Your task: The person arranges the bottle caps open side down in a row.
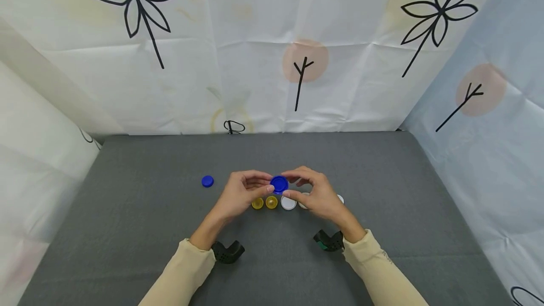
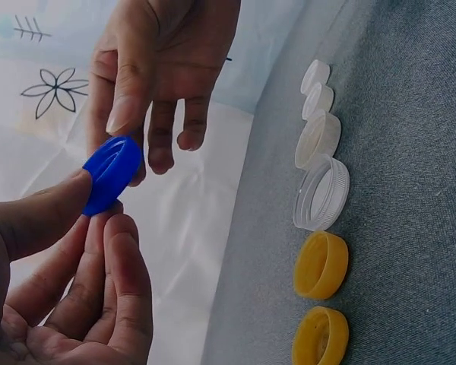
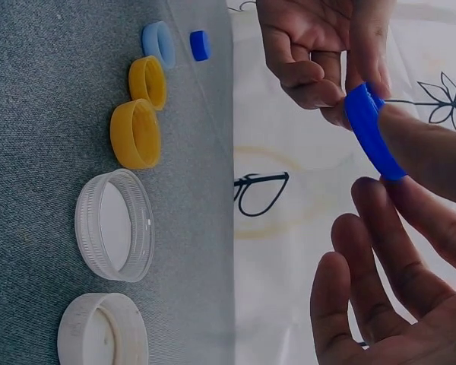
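A blue bottle cap (image 1: 279,184) is raised above the table between both hands, its hollow side visible in the head view. My left hand (image 1: 239,193) pinches its left edge between thumb and fingers. From the other side, my right hand (image 1: 319,196) pinches the rim with thumb and fingers. Under the hands runs a row of caps: two yellow caps (image 2: 321,265), a clear ridged cap (image 2: 323,194) and several white caps (image 2: 318,139). A light blue cap (image 3: 158,44) ends the row, hidden by my left hand in the head view.
Another dark blue cap (image 1: 207,181) lies apart, farther back on the left of the grey cloth-covered table (image 1: 148,230). White cloth walls (image 1: 255,74) with plant drawings stand behind and at both sides. Each wrist wears a black device (image 1: 228,252).
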The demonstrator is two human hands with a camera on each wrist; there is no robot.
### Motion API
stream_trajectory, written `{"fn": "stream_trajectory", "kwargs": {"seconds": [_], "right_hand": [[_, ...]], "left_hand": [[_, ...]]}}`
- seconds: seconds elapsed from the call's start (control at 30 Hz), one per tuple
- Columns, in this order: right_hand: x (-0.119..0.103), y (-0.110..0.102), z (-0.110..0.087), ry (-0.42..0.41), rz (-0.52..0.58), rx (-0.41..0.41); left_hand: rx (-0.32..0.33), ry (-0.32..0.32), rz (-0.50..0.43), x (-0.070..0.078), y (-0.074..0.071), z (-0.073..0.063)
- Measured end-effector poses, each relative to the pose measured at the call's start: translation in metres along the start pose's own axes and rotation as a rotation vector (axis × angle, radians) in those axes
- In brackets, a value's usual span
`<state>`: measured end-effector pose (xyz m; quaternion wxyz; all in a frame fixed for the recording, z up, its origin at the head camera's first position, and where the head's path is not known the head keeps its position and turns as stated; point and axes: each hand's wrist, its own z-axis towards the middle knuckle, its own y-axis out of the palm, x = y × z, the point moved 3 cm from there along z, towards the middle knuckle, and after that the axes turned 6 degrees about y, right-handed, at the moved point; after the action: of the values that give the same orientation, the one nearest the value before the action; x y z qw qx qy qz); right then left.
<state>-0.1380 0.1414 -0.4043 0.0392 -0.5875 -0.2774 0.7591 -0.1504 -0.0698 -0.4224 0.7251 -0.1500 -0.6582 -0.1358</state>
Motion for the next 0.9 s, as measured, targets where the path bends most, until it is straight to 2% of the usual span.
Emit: {"fn": "stream_trajectory", "kwargs": {"seconds": [0.37,0.63,0.9], "right_hand": [[0.0017,-0.0019,-0.0004,0.052,0.104,0.021],[-0.0016,-0.0009,-0.0001,-0.056,0.105,0.095],[-0.0032,0.0006,0.0011,-0.160,0.132,0.139]], "left_hand": [[0.020,0.014,-0.039,0.0038,0.0010,0.0003],[0.024,0.036,-0.035,0.0049,0.0007,0.0004],[0.018,-0.004,-0.075,0.0065,0.0020,0.0013]]}}
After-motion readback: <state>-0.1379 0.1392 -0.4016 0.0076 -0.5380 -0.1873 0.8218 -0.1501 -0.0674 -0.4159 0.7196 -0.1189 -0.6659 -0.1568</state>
